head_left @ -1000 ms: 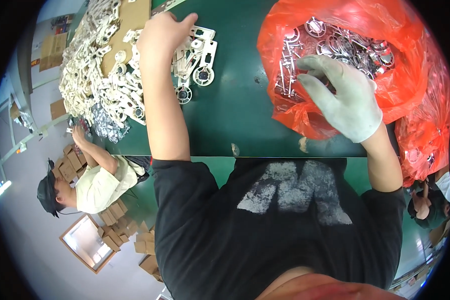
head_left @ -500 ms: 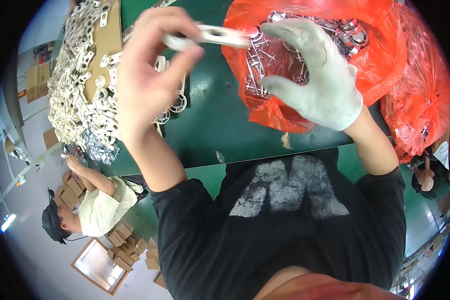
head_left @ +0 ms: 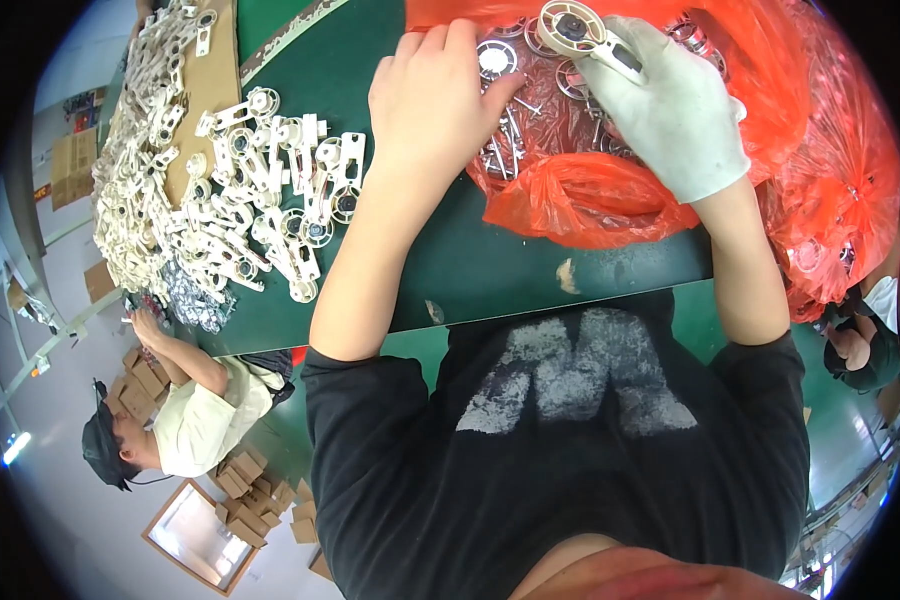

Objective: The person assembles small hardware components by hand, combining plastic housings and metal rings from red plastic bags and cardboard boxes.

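Holding one cream part (head_left: 574, 27) (ringed) is one gloved right hand (head_left: 667, 112).

A cream-white part (head_left: 600, 45), a spoked ring with dark hub and slotted arm, is held tilted over the red bag (head_left: 580, 195); inside it lie shiny rings (head_left: 497, 60) and, seemingly, thin rods (head_left: 515, 140).

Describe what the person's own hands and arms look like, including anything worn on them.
The left hand is ungloved. The right hand wears a plain, whitish fabric-like glove ending at the wrist. Both forearms are uncovered below the short sleeves of a black shirt with a faded pale-grey chest print.
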Demonstrator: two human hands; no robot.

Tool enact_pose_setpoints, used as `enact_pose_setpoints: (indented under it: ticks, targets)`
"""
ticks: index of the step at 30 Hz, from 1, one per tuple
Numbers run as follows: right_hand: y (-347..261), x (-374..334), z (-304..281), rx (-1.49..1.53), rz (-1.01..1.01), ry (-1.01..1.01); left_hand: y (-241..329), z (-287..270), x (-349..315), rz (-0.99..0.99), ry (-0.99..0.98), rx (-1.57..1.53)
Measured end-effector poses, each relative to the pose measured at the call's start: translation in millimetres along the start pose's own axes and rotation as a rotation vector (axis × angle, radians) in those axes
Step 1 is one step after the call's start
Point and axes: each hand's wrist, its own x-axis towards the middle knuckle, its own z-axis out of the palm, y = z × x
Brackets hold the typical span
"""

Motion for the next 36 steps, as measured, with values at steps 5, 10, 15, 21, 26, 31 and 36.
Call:
enact_pose_setpoints:
  ticks: [5,10,15,21,26,31,36]
  targets:
    - [7,-1,2,-0.007,-0.056,0.026,1,5,4,0.006,0.017,0.152]
    - [13,-1,7,-0.094,-0.162,0.107,12,8,12,-0.067,-0.1,0.091]
    - [4,0,1,-0.054,-0.086,0.044,-2,19,4,0.045,0.015,-0.196]
    - [10,3,3,-0.053,-0.082,0.034,-11,6,-6,-0.178,0.053,-0.839]
    - [9,0,5,-0.159,-0.101,0.057,3,-19,-6,-0.324,0.06,-1.252]
    - [2,-4,10,-0.203,-0.091,0.009,21,-38,-4,-0.053,0.05,-0.935]
    - [4,-7,9,-0.145,-0.139,-0.093,28,-40,-1,0.053,0.045,-0.816]
